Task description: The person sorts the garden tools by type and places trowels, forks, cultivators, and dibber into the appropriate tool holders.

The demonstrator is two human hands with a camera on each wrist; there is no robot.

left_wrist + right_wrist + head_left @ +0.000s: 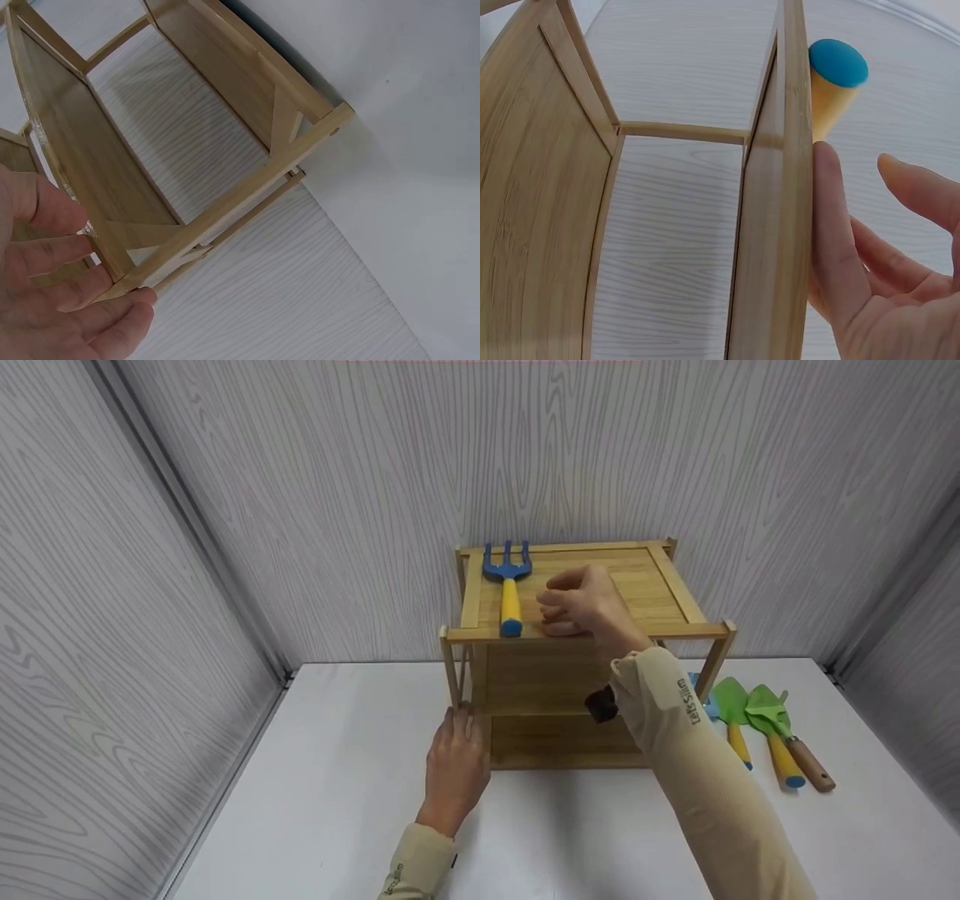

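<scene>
On the white desk [330,810], the left hand [456,757], relaxed and grasping nothing, touches the wooden shelf rack's [562,741] front left post. Rightward lie green-bladed garden tools [733,701]. The right hand [589,601], loosely curved and released, rests on the rack's top, just right of a blue three-pronged hand fork [510,596] lying there.

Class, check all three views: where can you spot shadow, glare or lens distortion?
Head view: a soft shadow on the white table in front of the wooden shelf; left wrist view: bright glints along one shelf edge, which looks bowed, probably by the lens; right wrist view: a shelf edge bows slightly too.
</scene>
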